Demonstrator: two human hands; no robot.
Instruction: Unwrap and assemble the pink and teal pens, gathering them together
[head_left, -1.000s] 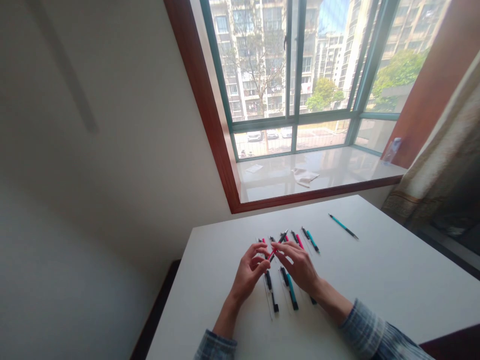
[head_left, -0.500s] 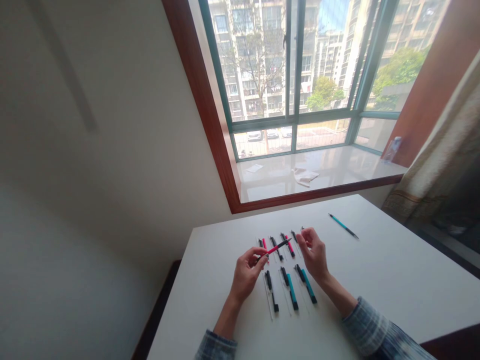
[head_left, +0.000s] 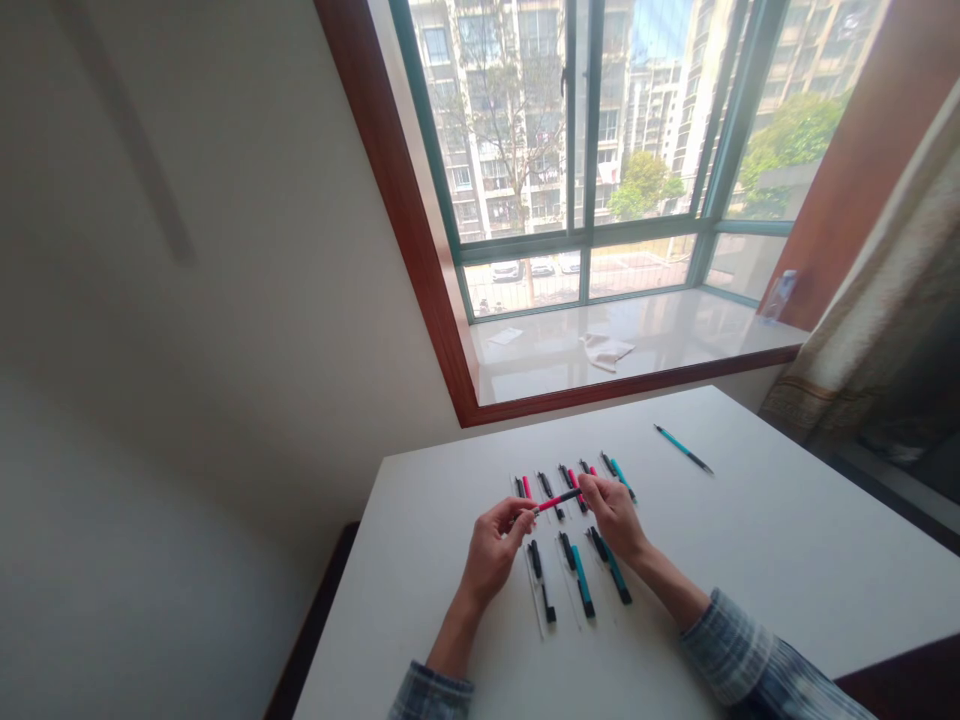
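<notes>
A pink and black pen point(head_left: 553, 502) is held level above the white table point(head_left: 435, 520). My left hand point(head_left: 496, 540) pinches its pink end. At the black tip end, the fingers of my right hand point(head_left: 613, 512) are closed round it. Beneath and behind my hands lie disassembled pens in two rows, with black grips, thin refills and pink, teal or black barrels. In the front row are a black barrel point(head_left: 548, 600), a teal barrel point(head_left: 583, 582) and another teal barrel point(head_left: 618, 575). Part of the back row is hidden by my hands.
A whole teal and black pen point(head_left: 684, 449) lies apart at the table's back right. Beyond the table is a window sill point(head_left: 525, 375) with a crumpled white cloth point(head_left: 607, 352) and a clear bottle point(head_left: 780, 296). A curtain point(head_left: 847, 310) hangs at the right.
My right hand has moved left and closed on the pen's tip end, where it was apart from the pen before. My left hand keeps its hold.
</notes>
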